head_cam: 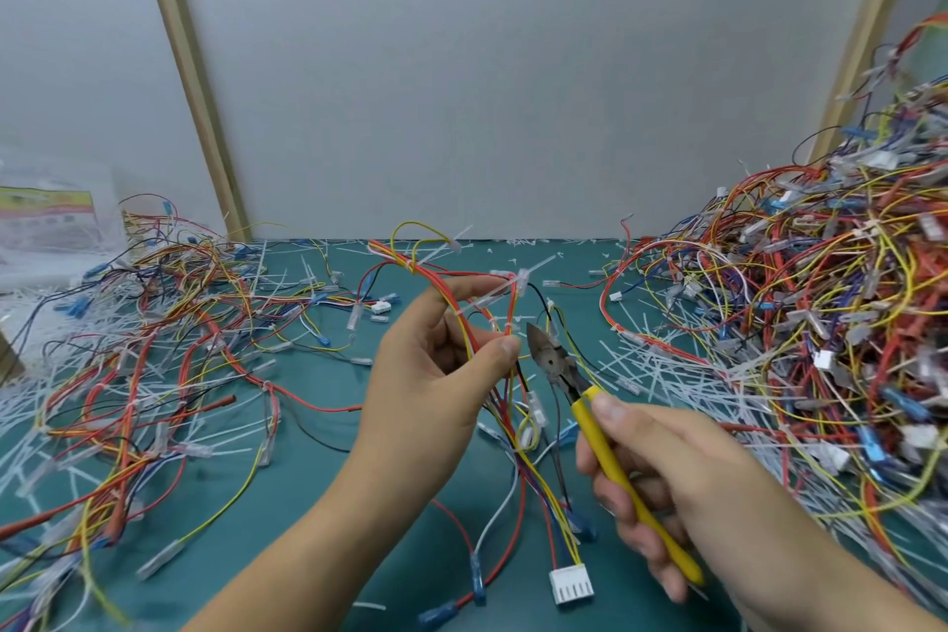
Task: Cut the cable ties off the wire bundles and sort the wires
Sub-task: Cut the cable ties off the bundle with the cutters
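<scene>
My left hand (436, 375) pinches a wire bundle (505, 431) of red, yellow and black wires, lifted above the green mat (318, 518). White cable ties (505, 326) wrap the bundle just above my thumb, and another tie (520, 280) sticks out higher up. My right hand (667, 482) grips yellow-handled cutters (605, 447); their metal jaws (544, 349) sit right beside the tie next to my left thumb. The bundle's lower ends hang down to a white connector (570, 585) on the mat.
A big heap of tied wire bundles (821, 323) fills the right side. A flatter spread of wires (154, 349) lies on the left. Cut white tie scraps (662, 375) litter the mat. A plastic bag (48, 216) stands at the far left.
</scene>
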`<control>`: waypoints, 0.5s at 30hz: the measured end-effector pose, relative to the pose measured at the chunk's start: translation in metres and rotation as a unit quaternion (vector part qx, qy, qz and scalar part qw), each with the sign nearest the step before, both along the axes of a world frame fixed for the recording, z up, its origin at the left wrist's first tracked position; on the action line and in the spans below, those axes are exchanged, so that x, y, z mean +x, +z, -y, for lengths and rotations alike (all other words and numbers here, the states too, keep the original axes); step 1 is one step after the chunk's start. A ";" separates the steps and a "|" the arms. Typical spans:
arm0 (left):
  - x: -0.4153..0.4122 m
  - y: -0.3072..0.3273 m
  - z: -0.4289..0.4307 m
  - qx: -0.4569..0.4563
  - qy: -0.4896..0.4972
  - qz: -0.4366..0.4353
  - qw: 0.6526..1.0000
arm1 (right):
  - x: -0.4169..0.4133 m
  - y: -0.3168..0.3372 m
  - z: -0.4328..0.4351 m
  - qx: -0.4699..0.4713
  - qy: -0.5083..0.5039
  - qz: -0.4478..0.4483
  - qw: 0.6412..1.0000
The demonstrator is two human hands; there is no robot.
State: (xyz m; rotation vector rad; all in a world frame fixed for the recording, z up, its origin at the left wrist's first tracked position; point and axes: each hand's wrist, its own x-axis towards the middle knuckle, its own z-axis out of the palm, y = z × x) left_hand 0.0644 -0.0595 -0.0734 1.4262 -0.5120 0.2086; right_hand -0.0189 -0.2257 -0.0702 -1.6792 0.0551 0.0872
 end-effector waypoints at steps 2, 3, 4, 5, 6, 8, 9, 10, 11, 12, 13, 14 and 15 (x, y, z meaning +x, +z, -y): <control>0.000 0.000 0.000 -0.007 -0.001 -0.008 1.000 | 0.001 -0.001 0.000 0.042 -0.016 0.007 0.999; 0.000 0.000 0.000 -0.007 -0.002 -0.012 1.000 | 0.002 -0.002 0.000 0.060 -0.026 0.019 0.998; 0.001 0.000 0.001 -0.006 -0.003 -0.017 1.000 | 0.003 -0.003 0.000 0.073 -0.035 0.034 0.996; 0.001 -0.001 0.000 -0.005 -0.005 -0.022 1.000 | 0.004 -0.003 0.001 0.084 -0.047 0.051 0.994; 0.001 -0.001 0.001 -0.003 -0.009 -0.027 1.000 | 0.005 -0.004 0.003 0.092 -0.058 0.071 0.992; 0.000 -0.002 0.002 0.004 -0.023 -0.034 0.999 | 0.006 -0.004 0.006 0.108 -0.080 0.113 0.984; 0.000 -0.003 0.003 0.008 -0.034 -0.035 0.999 | 0.006 -0.004 0.007 0.115 -0.090 0.134 0.980; -0.002 -0.003 0.005 0.013 -0.046 -0.035 0.998 | 0.007 -0.003 0.007 0.118 -0.093 0.152 0.977; -0.003 -0.004 0.006 0.018 -0.057 -0.036 0.998 | 0.007 -0.003 0.007 0.117 -0.095 0.166 0.975; -0.004 -0.004 0.007 0.021 -0.067 -0.039 0.997 | 0.007 -0.003 0.007 0.114 -0.097 0.178 0.973; -0.004 -0.005 0.007 0.022 -0.076 -0.041 0.996 | 0.007 -0.003 0.007 0.111 -0.101 0.188 0.971; -0.004 -0.005 0.007 0.023 -0.082 -0.042 0.995 | 0.006 -0.003 0.008 0.108 -0.105 0.196 0.969; -0.005 -0.005 0.008 0.026 -0.085 -0.037 0.995 | 0.006 -0.003 0.009 0.105 -0.108 0.203 0.967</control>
